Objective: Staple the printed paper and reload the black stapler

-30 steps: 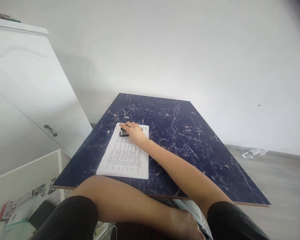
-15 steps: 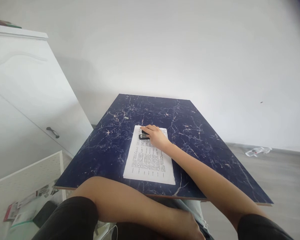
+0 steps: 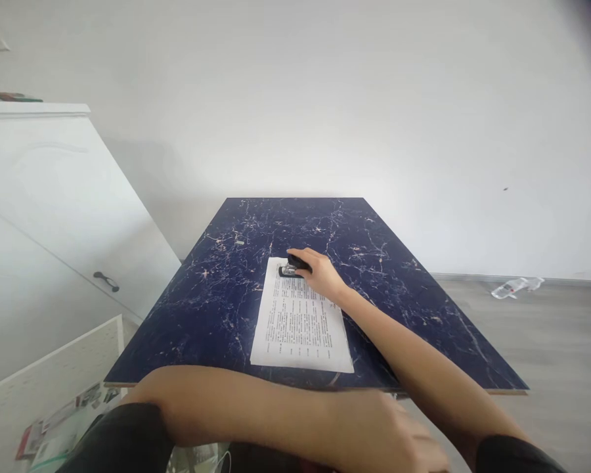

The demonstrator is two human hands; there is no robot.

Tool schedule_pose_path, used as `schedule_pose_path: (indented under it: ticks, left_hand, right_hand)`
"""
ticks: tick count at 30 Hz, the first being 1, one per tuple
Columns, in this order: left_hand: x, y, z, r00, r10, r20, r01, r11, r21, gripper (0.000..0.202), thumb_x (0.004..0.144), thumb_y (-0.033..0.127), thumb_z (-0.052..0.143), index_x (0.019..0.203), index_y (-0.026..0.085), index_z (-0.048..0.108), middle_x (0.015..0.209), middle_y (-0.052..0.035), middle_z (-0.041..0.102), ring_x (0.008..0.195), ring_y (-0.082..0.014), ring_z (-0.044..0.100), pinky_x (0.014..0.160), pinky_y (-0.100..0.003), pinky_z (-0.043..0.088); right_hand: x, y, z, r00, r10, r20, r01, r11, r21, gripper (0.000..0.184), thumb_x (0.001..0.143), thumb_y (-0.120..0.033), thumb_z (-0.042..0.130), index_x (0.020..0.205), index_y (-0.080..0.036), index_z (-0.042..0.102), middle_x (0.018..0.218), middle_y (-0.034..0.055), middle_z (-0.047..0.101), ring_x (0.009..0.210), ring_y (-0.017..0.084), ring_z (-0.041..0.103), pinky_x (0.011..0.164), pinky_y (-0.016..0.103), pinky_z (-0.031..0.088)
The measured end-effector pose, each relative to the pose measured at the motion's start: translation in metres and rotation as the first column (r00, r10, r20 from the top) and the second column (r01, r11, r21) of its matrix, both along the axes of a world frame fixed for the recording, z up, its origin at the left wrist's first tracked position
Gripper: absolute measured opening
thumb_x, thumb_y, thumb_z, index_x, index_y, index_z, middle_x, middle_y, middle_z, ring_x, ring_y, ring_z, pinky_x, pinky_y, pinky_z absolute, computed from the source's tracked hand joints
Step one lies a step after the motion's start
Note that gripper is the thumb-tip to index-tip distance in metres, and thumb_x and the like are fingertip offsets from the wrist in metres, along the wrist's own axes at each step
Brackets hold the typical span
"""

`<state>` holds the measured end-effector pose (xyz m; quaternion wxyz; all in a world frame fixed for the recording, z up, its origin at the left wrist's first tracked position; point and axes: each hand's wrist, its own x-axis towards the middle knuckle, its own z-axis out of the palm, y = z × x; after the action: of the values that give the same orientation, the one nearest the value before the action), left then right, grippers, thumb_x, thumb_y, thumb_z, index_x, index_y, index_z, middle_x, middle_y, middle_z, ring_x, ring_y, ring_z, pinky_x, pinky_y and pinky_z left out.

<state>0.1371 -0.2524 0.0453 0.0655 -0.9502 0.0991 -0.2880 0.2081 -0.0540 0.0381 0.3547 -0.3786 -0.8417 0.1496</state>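
A black stapler (image 3: 293,267) at the far edge of the printed sheet (image 3: 298,325), my right hand (image 3: 322,276) curled over it, fingers closed on its top, sheet flat on the dark blue marbled table (image 3: 398,289), my left hand (image 3: 389,437) low by the near edge, blurred, its grip I cannot tell, white cabinet (image 3: 39,217) at left.

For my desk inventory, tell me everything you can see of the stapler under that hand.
The stapler is small and black, seemingly plastic, with a silvery metal part showing at its lower left end. It lies flat at the far edge of the printed paper, near the sheet's far left corner, on the dark blue marbled table. The right hand closes over its right end, fingers on top, hiding that part. Whether it is pressed down cannot be told.
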Motion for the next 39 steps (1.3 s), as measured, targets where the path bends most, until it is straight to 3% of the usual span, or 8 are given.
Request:
schedule_pose_path:
  ticks: [4,7,10,13,18,22,30,39]
  left_hand:
    - [-0.029,0.071,0.029,0.988,-0.154,0.005,0.154,0.988,-0.027,0.03,0.097,0.045,0.061,0.074,0.027,0.064,0.07,-0.0004,0.061,0.057,-0.0127,0.055,0.048,-0.029,0.043]
    - [-0.066,0.145,0.027,0.969,0.223,0.108,-0.203,0.965,-0.165,0.036,0.107,0.037,0.044,0.077,0.024,0.061,0.066,-0.0006,0.057,0.056,-0.0139,0.051,0.052,-0.03,0.043]
    - [-0.105,0.207,0.016,0.707,0.706,0.037,-0.641,0.662,-0.389,0.037,0.109,0.037,0.036,0.087,0.022,0.061,0.077,-0.0055,0.062,0.069,-0.018,0.058,0.065,-0.035,0.049]
    - [-0.131,0.238,0.001,0.583,0.805,-0.111,-0.78,0.515,-0.356,0.034,0.106,0.047,0.043,0.111,0.02,0.063,0.114,-0.0118,0.068,0.108,-0.0282,0.061,0.095,-0.048,0.048]
    - [-0.135,0.24,-0.027,0.58,0.741,-0.34,-0.808,0.468,-0.357,0.054,0.105,0.056,0.042,0.142,0.019,0.052,0.149,-0.0143,0.054,0.139,-0.0349,0.046,0.115,-0.056,0.034]
    - [-0.126,0.236,-0.038,0.619,0.695,-0.365,-0.783,0.515,-0.349,0.055,0.103,0.052,0.048,0.148,0.02,0.048,0.15,-0.0156,0.053,0.138,-0.0355,0.046,0.115,-0.056,0.034]
    - [-0.128,0.241,-0.039,0.662,0.689,-0.295,-0.736,0.523,-0.43,0.045,0.098,0.044,0.059,0.137,0.022,0.055,0.134,-0.0122,0.057,0.117,-0.0319,0.056,0.105,-0.049,0.044]
    - [-0.133,0.242,-0.032,0.72,0.659,-0.217,-0.647,0.525,-0.554,0.022,0.098,0.025,0.061,0.12,0.023,0.061,0.125,-0.0072,0.059,0.117,-0.0253,0.059,0.105,-0.046,0.046]
  right_hand:
    - [0.051,0.01,0.024,0.966,-0.211,-0.146,0.208,0.977,-0.036,0.058,0.09,-0.013,0.066,0.144,-0.029,0.058,0.134,0.008,0.068,0.123,0.031,0.065,0.107,0.056,0.054]
    - [0.1,0.021,0.034,0.959,-0.275,-0.076,0.273,0.962,-0.027,0.055,0.084,-0.014,0.071,0.137,-0.027,0.065,0.13,0.0075,0.071,0.121,0.033,0.066,0.109,0.056,0.052]
    - [0.135,0.029,0.033,0.951,-0.304,0.059,0.307,0.95,-0.053,0.05,0.082,-0.014,0.071,0.13,-0.025,0.071,0.125,0.0083,0.074,0.118,0.035,0.067,0.106,0.057,0.053]
    - [0.148,0.031,0.03,0.944,-0.284,0.169,0.306,0.945,-0.117,0.049,0.08,-0.013,0.071,0.129,-0.024,0.072,0.121,0.0091,0.075,0.112,0.034,0.07,0.103,0.055,0.056]
    - [0.145,0.028,0.028,0.941,-0.202,0.273,0.256,0.95,-0.18,0.052,0.08,-0.01,0.069,0.129,-0.025,0.071,0.125,0.0068,0.074,0.114,0.031,0.069,0.106,0.052,0.054]
    - [0.141,0.03,0.024,0.941,-0.155,0.302,0.213,0.962,-0.169,0.046,0.078,-0.009,0.07,0.121,-0.026,0.074,0.124,0.0057,0.074,0.113,0.03,0.069,0.105,0.05,0.054]
    - [0.135,0.034,0.016,0.948,-0.117,0.297,0.171,0.972,-0.163,0.043,0.08,-0.01,0.067,0.12,-0.024,0.073,0.118,0.0071,0.075,0.103,0.028,0.07,0.095,0.046,0.057]
    - [0.135,0.032,0.015,0.957,-0.103,0.273,0.151,0.975,-0.164,0.045,0.08,-0.009,0.065,0.121,-0.024,0.073,0.118,0.0069,0.075,0.102,0.027,0.07,0.095,0.044,0.055]
